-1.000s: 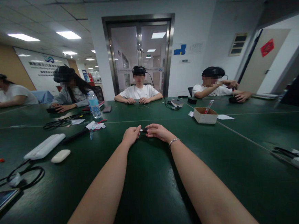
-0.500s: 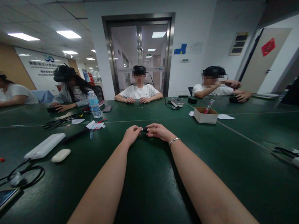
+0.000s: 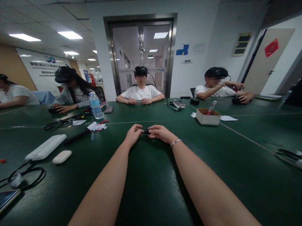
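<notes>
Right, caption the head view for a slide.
Right hand gripping a small dark object, left hand at its end, over a green table; bottle and open box beyond.

No wording can be read with certainty; the far-left white wall sign bears a blue wave logo above blurred dark Chinese lettering; the far glass doors carry a band of tiny print; the red diamond on the far-right door has blurred marks.
</notes>
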### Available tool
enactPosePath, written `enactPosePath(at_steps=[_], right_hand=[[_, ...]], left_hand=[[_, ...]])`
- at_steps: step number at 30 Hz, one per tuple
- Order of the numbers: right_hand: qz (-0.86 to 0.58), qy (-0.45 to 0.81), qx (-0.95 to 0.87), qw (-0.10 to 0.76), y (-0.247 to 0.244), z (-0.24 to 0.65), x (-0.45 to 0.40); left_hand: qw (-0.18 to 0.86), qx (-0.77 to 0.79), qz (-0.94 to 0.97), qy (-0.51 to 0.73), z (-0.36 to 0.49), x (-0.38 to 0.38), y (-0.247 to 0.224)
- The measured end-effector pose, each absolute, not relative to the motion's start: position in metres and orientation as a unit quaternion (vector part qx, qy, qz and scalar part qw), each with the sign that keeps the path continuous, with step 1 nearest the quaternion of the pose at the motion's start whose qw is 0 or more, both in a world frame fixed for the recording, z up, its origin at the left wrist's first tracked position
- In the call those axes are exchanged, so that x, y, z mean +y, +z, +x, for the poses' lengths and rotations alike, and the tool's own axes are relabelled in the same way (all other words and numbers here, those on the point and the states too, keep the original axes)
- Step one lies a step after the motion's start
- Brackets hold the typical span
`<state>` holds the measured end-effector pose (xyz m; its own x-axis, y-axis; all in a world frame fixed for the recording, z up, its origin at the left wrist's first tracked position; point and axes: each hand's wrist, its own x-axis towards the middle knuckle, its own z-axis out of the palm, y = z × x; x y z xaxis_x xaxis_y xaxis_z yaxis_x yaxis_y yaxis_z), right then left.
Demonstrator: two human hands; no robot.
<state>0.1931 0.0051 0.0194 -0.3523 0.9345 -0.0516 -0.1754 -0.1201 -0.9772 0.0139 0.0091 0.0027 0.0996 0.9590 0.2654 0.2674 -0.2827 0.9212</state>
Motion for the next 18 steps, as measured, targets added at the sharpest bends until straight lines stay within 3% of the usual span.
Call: enactPosePath(at_steps=[10, 15, 18], right_hand=[[-0.367, 0.650, -0.511, 0.425, 0.018, 0.194, 0.007], [-0.356, 0.652, -0.510, 0.434, 0.015, 0.195, 0.009], [-0.343, 0.646, -0.512, 0.449, 0.013, 0.195, 0.008]], left_hand=[[0.327, 0.490, 0.673, 0.448, 0.013, 0.012, -0.005], [0.141, 0.511, 0.680, 0.507, 0.037, 0.003, 0.026], [0.104, 0.376, 0.742, 0.546, 0.064, -0.039, 0.071]])
